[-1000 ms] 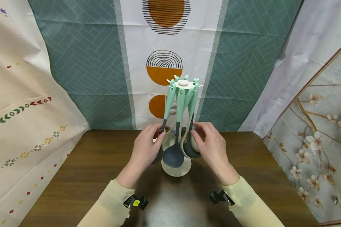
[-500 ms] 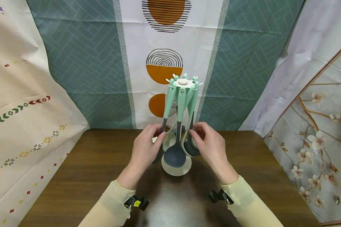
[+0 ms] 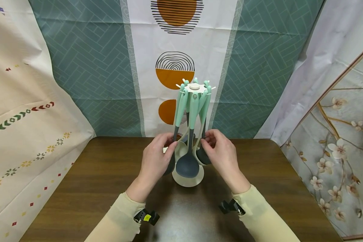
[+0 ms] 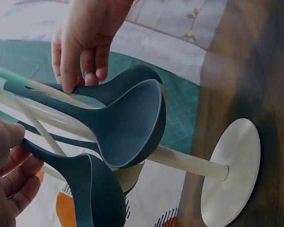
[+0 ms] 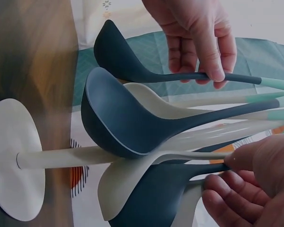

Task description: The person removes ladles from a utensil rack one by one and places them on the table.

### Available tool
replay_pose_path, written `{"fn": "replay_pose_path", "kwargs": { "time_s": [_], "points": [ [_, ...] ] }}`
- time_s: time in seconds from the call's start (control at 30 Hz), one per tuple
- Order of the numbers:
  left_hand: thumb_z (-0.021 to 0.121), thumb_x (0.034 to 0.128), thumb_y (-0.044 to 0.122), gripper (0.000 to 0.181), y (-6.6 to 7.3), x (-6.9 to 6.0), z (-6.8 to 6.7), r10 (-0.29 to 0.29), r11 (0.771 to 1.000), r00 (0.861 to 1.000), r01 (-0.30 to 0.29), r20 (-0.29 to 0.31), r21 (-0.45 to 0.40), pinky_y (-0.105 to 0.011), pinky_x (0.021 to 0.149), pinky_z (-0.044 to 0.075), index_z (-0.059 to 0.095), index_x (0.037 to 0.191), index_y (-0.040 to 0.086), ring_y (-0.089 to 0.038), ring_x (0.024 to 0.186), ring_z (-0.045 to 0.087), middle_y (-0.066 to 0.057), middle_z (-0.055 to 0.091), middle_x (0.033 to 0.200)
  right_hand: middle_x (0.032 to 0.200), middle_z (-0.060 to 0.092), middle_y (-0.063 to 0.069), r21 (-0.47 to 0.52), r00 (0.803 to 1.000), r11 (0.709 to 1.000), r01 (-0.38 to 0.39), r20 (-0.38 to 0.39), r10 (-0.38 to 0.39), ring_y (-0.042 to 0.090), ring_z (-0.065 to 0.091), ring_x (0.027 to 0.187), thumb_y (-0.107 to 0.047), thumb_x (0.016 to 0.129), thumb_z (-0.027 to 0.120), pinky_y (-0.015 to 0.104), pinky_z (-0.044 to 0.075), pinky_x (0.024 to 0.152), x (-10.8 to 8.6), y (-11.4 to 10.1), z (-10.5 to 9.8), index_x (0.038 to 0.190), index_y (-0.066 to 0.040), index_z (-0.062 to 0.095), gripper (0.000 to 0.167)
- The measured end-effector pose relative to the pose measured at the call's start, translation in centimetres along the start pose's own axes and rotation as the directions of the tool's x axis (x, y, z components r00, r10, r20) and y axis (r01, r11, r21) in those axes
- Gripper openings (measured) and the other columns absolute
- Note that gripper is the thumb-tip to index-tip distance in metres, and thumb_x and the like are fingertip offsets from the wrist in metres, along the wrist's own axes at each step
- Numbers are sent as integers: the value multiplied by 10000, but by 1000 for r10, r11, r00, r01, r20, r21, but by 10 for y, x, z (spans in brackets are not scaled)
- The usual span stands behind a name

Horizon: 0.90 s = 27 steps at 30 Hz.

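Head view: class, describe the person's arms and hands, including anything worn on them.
The left hand and right hand show no gloves or rings. The left sleeve and right sleeve are plain pale yellow. At the cuffs sit a dark left band and right band, bearing a black left device and right device. A yellow patch shows beside the left device.

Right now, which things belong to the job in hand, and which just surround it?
Job: dark curved utensil in left hand; dark rounded utensil in right hand; cream round-based stand.
Surroundings: brown wooden table; teal-and-white cloth; blossom-printed cloth.
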<state>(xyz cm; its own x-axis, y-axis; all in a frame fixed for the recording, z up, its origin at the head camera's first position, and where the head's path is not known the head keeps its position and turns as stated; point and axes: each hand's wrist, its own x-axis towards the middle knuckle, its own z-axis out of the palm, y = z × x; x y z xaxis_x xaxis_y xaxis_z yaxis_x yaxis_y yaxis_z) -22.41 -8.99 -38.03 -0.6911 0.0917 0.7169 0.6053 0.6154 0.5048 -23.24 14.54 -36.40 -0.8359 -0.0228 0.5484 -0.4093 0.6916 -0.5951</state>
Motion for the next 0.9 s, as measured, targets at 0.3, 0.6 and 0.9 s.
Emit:
{"fn": "replay_pose_path", "kwargs": {
  "time_s": [0.3, 0.6, 0.9],
  "points": [
    [851, 986, 103, 228, -2, -1, 1, 37, 999, 999, -37, -28, 7, -448, 830, 637, 747, 1186, 65, -244, 933, 744, -65, 745, 1071, 951, 739, 39, -25, 1000, 999, -24, 4, 24, 205, 695, 822, -155, 994, 809, 435, 537, 736, 1, -2, 3, 1120, -90, 711, 173],
    [873, 961, 83, 259, -2, -1, 3, 44, 999, 998, -43, -49, 13, -445, 815, 646, 745, 1185, 53, -247, 918, 754, -80, 750, 1057, 949, 752, 32, -79, 999, 996, -35, -6, 35, 210, 705, 822, -186, 997, 796, 453, 552, 701, 3, -4, 5, 1113, -102, 709, 167],
    [854, 985, 103, 239, -2, -3, 2, 33, 999, 999, -33, -34, 10, -428, 834, 644, 745, 1196, 69, -237, 936, 754, -65, 748, 1074, 950, 752, 34, -83, 999, 996, -42, -6, 42, 214, 704, 826, -185, 996, 796, 451, 554, 705, 3, -3, 6, 1112, -104, 711, 165]
  ]
}}
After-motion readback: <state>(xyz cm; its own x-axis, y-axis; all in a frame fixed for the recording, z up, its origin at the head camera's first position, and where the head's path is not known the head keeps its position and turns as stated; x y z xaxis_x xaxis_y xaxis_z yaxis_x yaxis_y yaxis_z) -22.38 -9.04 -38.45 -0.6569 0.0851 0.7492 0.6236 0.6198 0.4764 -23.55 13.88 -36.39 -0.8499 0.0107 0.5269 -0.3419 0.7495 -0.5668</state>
